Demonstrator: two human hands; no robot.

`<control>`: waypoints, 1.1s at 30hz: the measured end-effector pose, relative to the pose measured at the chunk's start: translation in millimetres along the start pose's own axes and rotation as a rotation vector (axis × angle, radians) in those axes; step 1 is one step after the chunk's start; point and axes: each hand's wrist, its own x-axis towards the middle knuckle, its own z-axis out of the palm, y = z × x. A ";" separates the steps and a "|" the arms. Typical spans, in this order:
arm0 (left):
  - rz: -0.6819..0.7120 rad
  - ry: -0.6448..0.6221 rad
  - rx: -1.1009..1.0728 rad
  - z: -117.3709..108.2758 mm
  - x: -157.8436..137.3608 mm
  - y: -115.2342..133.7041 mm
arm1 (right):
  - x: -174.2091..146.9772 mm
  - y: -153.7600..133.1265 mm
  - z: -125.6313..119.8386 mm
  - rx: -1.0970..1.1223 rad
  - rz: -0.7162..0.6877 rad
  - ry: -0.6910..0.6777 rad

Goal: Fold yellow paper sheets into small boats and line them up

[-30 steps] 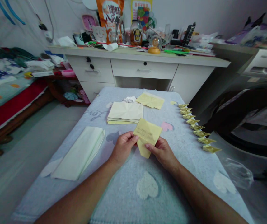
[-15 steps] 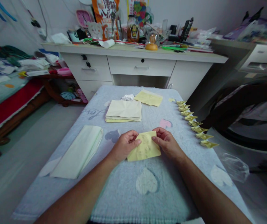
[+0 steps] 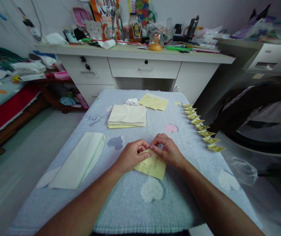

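Observation:
A yellow sheet of paper (image 3: 152, 166) with faint marks on it is held low over the cloth-covered table. My left hand (image 3: 136, 153) pinches its upper left edge between thumb and fingers. Close beside it, my right hand (image 3: 165, 149) is closed on the top of the same sheet, the fingertips of both hands nearly touching. The paper's far edge is hidden behind the fingers. Beyond my hands lie a stack of cream paper (image 3: 127, 114) and a loose yellow sheet (image 3: 153, 101). Several folded yellow paper boats (image 3: 205, 133) stand in a row along the table's right edge.
A folded pale green-white bundle (image 3: 80, 162) lies on the left of the blue tablecloth (image 3: 121, 206). Crumpled white tissue (image 3: 132, 102) sits behind the stack. A cluttered white desk (image 3: 145, 69) stands at the back, a washing machine (image 3: 265, 62) at the right.
My hands have come together at the sheet's top; my right hand has moved left along its edge. The paper has turned, its lower corner now pointing toward me. The view has shifted slightly.

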 end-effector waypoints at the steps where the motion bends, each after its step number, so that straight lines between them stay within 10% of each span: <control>1: -0.003 -0.001 -0.009 -0.4 0.2 0.0 | -0.1 1.7 0.4 0.000 0.009 0.013; 11: -0.070 0.125 -0.446 -22.9 2.9 -3.1 | -6.6 11.8 -3.0 0.444 0.376 0.004; 18: -0.037 0.266 -0.543 -17.2 7.7 2.1 | -7.6 13.0 -0.6 0.637 0.293 -0.061; 26: 0.213 0.577 0.085 -17.8 12.7 -11.9 | -9.2 18.5 9.5 0.371 0.234 0.052; 33: 0.425 0.036 0.661 -9.9 -6.8 -2.8 | -9.2 32.9 9.3 0.268 0.306 0.132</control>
